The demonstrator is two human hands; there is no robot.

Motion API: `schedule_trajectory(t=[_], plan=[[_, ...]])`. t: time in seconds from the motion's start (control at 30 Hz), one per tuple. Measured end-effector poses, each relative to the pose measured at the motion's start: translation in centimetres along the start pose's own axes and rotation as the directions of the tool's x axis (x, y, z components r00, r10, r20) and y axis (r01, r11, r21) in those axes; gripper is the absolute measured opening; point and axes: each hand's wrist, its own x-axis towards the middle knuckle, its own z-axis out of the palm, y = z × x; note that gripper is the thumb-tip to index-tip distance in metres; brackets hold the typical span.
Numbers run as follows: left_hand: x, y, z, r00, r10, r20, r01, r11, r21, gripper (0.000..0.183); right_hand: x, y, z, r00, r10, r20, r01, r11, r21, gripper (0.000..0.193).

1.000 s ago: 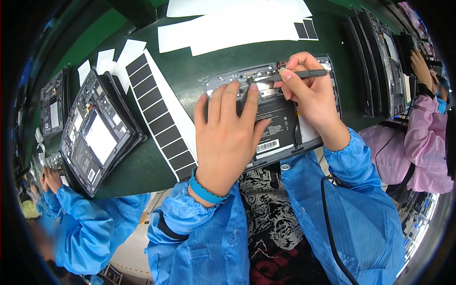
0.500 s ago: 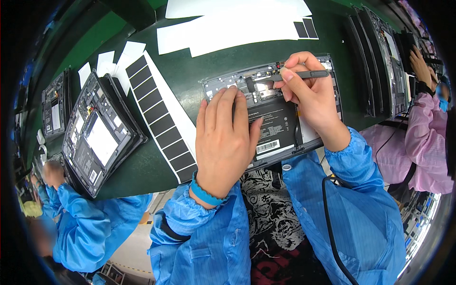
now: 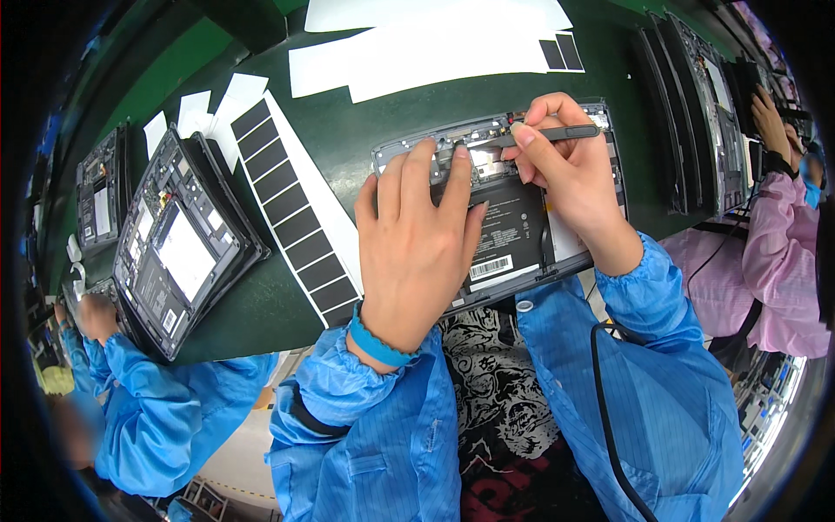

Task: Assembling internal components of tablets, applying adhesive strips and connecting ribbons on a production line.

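An opened laptop base (image 3: 531, 283) lies in front of me, its circuit board and black battery (image 3: 504, 222) showing. My right hand (image 3: 570, 170) pinches a pair of dark tweezers (image 3: 570, 133) between thumb and fingers. The tweezers' tips point left, over the circuit board near the base's far edge. My left hand (image 3: 413, 239), fingers spread, rests on the left part of the base. Its index fingertip presses on the board beside the tweezers' tips, hiding what lies under it. A blue band (image 3: 378, 348) circles the left wrist.
Left of the base lies a white sheet with black rectangular stickers (image 3: 291, 204). Beyond it leans a stack of laptop bases (image 3: 178, 244). More bases (image 3: 696, 113) stand at the right. White sheets (image 3: 426, 61) cover the far table. Co-workers in blue (image 3: 174, 418) and pink (image 3: 783, 252) sit on either side.
My left index finger has shifted right onto a dark strip on the board, near the tweezers' tips, and its fingers have spread. The tweezers have moved slightly left.
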Motion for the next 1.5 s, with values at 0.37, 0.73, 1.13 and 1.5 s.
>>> schedule_trajectory(t=[0.37, 0.73, 1.13, 1.5], plan=[[0.1, 0.4, 0.4, 1.000, 0.026, 0.004, -0.026, 0.995, 0.091, 0.043, 0.3, -0.1, -0.3, 0.999, 0.025, 0.022, -0.026, 0.999, 0.037, 0.015], [0.3, 1.1, 1.0, 1.000, -0.006, 0.003, 0.005, 0.970, 0.242, 0.043, 0.4, 0.1, -0.1, 0.999, 0.043, 0.026, -0.045, 0.995, 0.091, 0.014], [-1.6, -0.3, -0.8, 0.990, 0.015, -0.144, -0.008, 0.999, 0.051, 0.044, -0.5, 0.7, -0.4, 0.987, -0.145, -0.061, 0.155, 0.966, 0.207, 0.014], [-13.8, -5.9, -3.9, 0.988, -0.155, -0.013, 0.154, 0.986, -0.071, 0.039, -6.9, -0.4, 9.5, 0.921, -0.070, 0.382, 0.207, 0.921, -0.330, 0.011]])
